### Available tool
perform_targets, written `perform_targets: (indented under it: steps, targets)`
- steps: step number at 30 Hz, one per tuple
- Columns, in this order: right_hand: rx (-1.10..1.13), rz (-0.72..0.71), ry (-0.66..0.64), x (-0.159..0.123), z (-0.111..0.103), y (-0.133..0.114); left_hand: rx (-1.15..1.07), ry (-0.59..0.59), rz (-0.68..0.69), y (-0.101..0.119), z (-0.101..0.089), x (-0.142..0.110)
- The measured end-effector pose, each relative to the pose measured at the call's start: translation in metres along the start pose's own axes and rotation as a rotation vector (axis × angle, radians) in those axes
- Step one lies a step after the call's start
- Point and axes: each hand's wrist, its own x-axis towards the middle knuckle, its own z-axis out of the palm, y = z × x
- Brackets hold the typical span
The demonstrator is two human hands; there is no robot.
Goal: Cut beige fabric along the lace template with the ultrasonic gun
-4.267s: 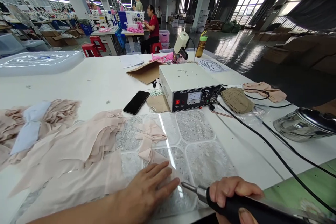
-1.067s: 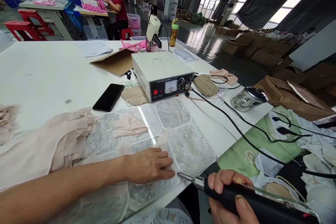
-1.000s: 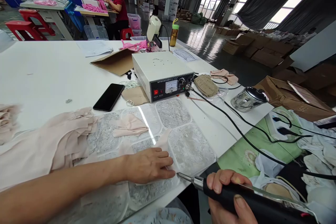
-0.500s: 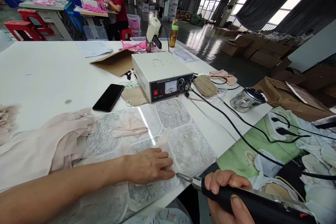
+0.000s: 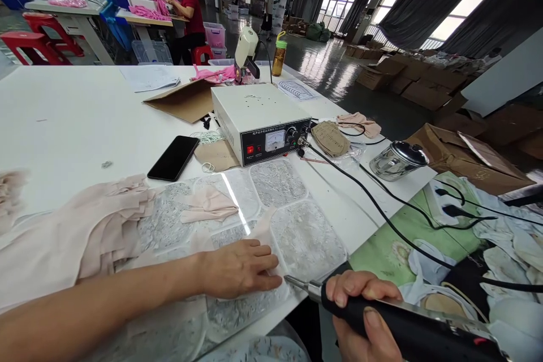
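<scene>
Nearest, in front of the control box (image 5: 258, 116) and to its right, the right hand (image 5: 367, 306) grips a black-handled tool (image 5: 418, 323), fingers curled round it; its metal tip (image 5: 299, 284) sits just beside the thumb of the left hand (image 5: 241, 268). That hand, in front of the control box, lies flat, palm down, on a pale pink fabric strip (image 5: 262, 228); I cannot tell whether the tip touches the strip. Beneath, a stone-patterned mat (image 5: 311, 235) reaches toward the control box. Front-left of it lies a layered fabric stack (image 5: 93, 215); nearer it, a phone (image 5: 173, 158). A lidded jar (image 5: 397, 159) stands to its right on the bench (image 5: 85, 107), a bottle (image 5: 279, 57) behind it.
</scene>
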Motion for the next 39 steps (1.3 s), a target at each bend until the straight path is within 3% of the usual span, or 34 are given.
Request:
perform_targets:
  steps: [17, 39]
  targets:
    - [-0.022, 0.004, 0.008, 0.0023, 0.003, -0.0036, -0.031, 0.028, 0.018, -0.0039, -0.0024, -0.0026]
    - [-0.085, 0.11, 0.011, 0.0007, -0.0039, -0.0099, 0.037, -0.066, -0.047, 0.002, -0.0055, -0.0067]
